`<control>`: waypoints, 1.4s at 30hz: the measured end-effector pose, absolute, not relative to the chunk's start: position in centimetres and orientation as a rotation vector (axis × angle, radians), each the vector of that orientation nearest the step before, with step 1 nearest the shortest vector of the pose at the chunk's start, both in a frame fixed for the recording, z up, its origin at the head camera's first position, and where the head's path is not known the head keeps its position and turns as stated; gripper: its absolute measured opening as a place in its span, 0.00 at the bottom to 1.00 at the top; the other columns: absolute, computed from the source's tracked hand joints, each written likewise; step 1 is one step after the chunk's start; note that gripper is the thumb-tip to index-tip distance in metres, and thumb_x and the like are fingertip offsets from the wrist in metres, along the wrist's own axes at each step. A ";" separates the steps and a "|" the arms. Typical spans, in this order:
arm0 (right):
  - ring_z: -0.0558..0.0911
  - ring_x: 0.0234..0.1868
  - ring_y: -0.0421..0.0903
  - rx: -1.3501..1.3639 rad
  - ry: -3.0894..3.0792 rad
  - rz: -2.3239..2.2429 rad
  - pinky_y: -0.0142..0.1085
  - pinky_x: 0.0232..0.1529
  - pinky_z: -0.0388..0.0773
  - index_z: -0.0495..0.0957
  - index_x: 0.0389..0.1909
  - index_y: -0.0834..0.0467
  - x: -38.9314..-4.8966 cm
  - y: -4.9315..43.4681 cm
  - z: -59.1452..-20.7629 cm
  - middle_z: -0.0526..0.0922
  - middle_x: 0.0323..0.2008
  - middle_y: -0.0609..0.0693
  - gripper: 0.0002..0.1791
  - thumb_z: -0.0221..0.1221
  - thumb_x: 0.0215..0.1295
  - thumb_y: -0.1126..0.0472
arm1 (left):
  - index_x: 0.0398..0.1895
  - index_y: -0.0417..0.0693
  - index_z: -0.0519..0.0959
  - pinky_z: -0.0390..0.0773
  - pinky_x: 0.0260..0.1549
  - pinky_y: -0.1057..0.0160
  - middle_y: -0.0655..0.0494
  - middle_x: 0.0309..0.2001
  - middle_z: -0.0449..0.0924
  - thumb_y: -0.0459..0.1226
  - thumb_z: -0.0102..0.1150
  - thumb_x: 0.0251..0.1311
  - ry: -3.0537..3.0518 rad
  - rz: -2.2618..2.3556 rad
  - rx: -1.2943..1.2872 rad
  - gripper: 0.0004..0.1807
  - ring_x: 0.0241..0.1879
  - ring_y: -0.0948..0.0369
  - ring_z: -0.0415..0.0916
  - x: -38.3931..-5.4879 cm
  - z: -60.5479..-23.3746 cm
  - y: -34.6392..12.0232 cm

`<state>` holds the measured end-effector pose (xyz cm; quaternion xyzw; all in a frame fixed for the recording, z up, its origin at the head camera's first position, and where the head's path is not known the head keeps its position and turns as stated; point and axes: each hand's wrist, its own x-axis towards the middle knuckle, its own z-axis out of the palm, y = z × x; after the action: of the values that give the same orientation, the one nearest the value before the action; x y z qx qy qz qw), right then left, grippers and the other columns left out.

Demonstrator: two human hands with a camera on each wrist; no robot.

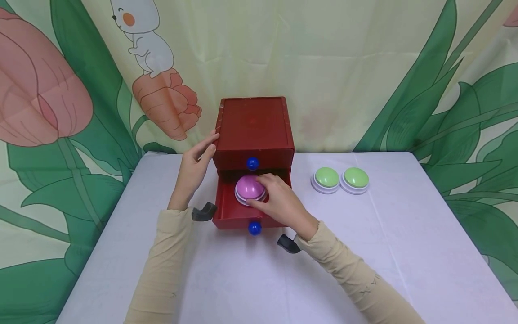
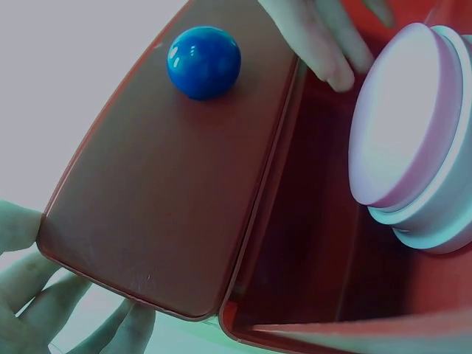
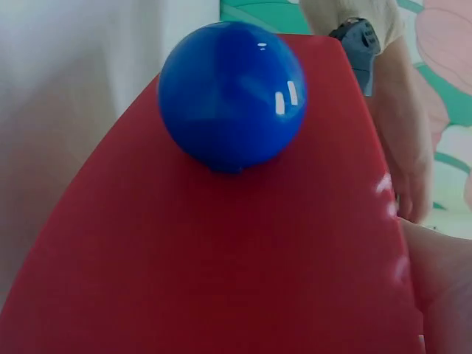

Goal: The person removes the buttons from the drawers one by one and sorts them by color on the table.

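A red two-drawer box (image 1: 252, 121) stands on the table, its lower drawer (image 1: 226, 211) pulled out. Inside that drawer is a purple push button (image 1: 247, 186) with a white base. My right hand (image 1: 283, 202) reaches in from the right, holding the button with its thumb at the front rim and fingers at the far right. In the left wrist view some right fingers (image 2: 324, 51) show beside the button (image 2: 402, 118). The left hand (image 1: 192, 168) rests its fingers against the box's left side, also seen at the upper drawer's edge in the left wrist view.
Two green push buttons (image 1: 327, 177) with white bases stand side by side right of the box. Blue ball knobs mark the upper drawer front (image 2: 162, 199) and lower drawer front (image 3: 228, 258). A printed curtain (image 1: 323, 90) hangs behind the white-covered table (image 1: 234, 279).
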<state>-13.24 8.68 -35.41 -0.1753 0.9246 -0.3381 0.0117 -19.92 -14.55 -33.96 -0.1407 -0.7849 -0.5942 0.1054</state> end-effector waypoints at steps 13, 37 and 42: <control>0.71 0.65 0.56 -0.620 2.917 -0.933 0.47 0.64 0.74 0.73 0.65 0.63 -14.1 7.9 -36.0 0.74 0.64 0.58 0.37 0.71 0.58 0.51 | 0.69 0.53 0.72 0.71 0.65 0.48 0.62 0.72 0.66 0.44 0.51 0.73 -2.310 -1.732 -0.417 0.23 0.71 0.58 0.64 -19.9 -34.1 -14.6; 0.71 0.64 0.56 -0.631 2.853 -0.888 0.47 0.64 0.74 0.67 0.69 0.62 -15.0 7.4 -36.4 0.72 0.65 0.60 0.38 0.69 0.61 0.56 | 0.69 0.52 0.72 0.71 0.64 0.49 0.59 0.72 0.66 0.41 0.50 0.74 -2.299 -1.722 -0.422 0.23 0.71 0.57 0.64 -19.7 -34.0 -14.4; 0.73 0.61 0.58 -0.668 2.880 -0.893 0.47 0.64 0.74 0.68 0.68 0.65 -15.1 7.5 -36.6 0.72 0.63 0.62 0.35 0.67 0.63 0.58 | 0.70 0.49 0.71 0.70 0.65 0.50 0.57 0.73 0.65 0.40 0.50 0.74 -2.296 -1.731 -0.427 0.23 0.72 0.56 0.64 -19.5 -33.8 -14.3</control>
<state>-15.07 7.49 -36.64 -0.2162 0.9322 -0.2890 0.0265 -19.51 -14.25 -33.76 -0.1458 -0.7844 -0.5913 0.1174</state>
